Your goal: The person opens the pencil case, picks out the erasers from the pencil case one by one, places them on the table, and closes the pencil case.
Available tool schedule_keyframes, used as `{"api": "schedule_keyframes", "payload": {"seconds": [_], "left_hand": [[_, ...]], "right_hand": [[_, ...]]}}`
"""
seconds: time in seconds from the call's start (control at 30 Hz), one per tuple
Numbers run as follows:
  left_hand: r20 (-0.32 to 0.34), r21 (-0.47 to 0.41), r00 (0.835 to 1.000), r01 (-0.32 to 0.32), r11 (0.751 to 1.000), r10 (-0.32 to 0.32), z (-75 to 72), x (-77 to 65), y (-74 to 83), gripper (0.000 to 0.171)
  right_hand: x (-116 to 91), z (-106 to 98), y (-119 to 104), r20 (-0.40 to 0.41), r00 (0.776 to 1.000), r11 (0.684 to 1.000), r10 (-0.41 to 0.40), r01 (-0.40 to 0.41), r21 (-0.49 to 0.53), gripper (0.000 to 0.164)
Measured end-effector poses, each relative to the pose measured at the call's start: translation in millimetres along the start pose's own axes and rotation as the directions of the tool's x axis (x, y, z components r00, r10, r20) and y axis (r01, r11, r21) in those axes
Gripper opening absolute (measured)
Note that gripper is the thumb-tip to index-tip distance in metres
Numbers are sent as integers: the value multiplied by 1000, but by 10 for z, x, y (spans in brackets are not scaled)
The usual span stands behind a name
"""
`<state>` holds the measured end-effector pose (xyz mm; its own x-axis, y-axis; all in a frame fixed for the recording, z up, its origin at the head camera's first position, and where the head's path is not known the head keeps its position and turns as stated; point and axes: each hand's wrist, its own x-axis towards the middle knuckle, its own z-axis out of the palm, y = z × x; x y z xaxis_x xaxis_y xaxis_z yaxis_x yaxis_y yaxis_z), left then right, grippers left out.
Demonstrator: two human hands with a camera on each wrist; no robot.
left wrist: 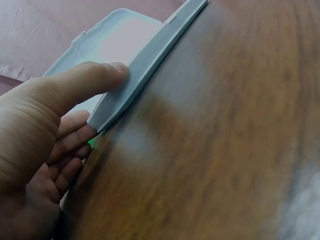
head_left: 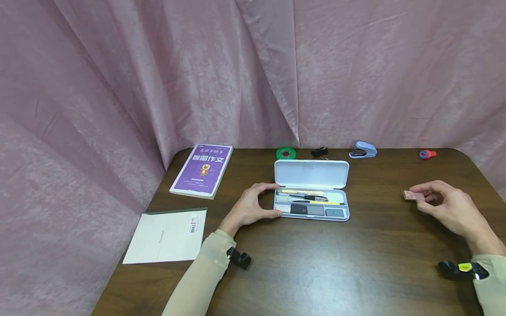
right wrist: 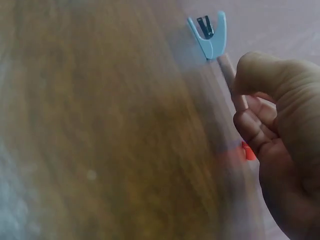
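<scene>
A pale blue pencil case lies on the table with its lid raised. Inside it are several pens and, along the front compartment, dark and grey blocks. My left hand grips the case's left end, thumb at the front corner and fingers toward the back. In the left wrist view the thumb presses on the case's side wall. Well to the right of the case, my right hand pinches a small pinkish block between thumb and fingers, over the table. The right wrist view shows that block edge-on.
Along the back edge sit a green tape roll, a black binder clip, a blue stapler and a small red-and-blue item. At the left lie a purple book and a white notebook. A pink curtain hangs behind.
</scene>
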<state>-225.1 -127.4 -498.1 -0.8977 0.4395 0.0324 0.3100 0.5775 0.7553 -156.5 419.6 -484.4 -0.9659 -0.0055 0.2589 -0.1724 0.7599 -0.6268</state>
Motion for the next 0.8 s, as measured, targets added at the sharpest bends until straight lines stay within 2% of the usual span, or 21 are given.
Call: {"api": "schedule_keyframes", "payload": {"seconds": [0.17, 0.43, 0.63, 0.8], "left_hand": [[-3, -2, 1000, 2, 1000, -2, -1, -2, 7, 78], [1, 6, 1000, 10, 1000, -10, 4, -7, 2, 78], [2, 13, 1000, 6, 1000, -6, 0, 3, -4, 78], [1, 14, 1000, 4, 1000, -4, 6, 10, -12, 78]], "right_hand": [[-14, 13, 61, 2, 1000, 1000, -4, 4, 4, 31], [1, 49, 136, 13, 999, 998, -41, 41, -43, 31], [19, 56, 130, 40, 998, 997, -55, 57, -58, 34], [37, 62, 107, 51, 997, 998, -58, 59, -15, 41]]}}
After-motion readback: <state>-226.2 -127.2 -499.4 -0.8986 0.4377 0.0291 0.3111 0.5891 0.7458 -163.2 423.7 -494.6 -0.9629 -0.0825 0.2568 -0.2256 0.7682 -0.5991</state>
